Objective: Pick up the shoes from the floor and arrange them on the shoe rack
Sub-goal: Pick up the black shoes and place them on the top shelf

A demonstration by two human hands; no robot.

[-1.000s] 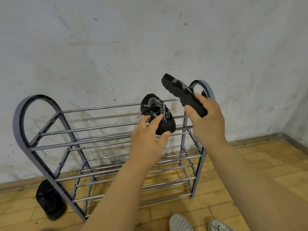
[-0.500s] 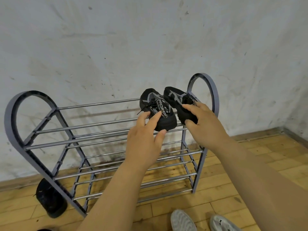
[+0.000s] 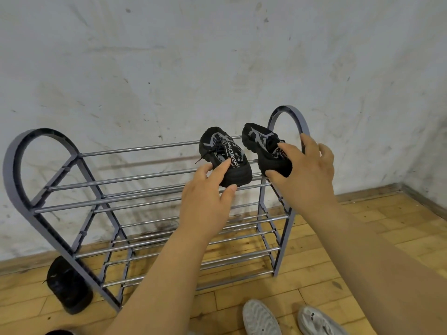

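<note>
Two small black sneakers sit side by side on the top tier of the grey metal shoe rack (image 3: 135, 180), near its right end. My left hand (image 3: 208, 199) rests against the heel of the left sneaker (image 3: 225, 155), thumb and forefinger touching it. My right hand (image 3: 304, 170) wraps the heel of the right sneaker (image 3: 263, 146), thumb under, fingers over its collar. Another black shoe (image 3: 69, 286) lies on the floor beside the rack's left leg. A pair of white shoes (image 3: 261, 317) lies on the floor at the bottom edge.
The rack stands against a scuffed white wall (image 3: 217, 56) on a wooden floor (image 3: 362, 226). Its lower tiers hold nothing. A room corner lies at the far right. A dark object (image 3: 56, 332) peeks in at the bottom left edge.
My right hand brought the second black sneaker down from the air and set it upright on the top tier beside the first. My left hand stayed on the first sneaker.
</note>
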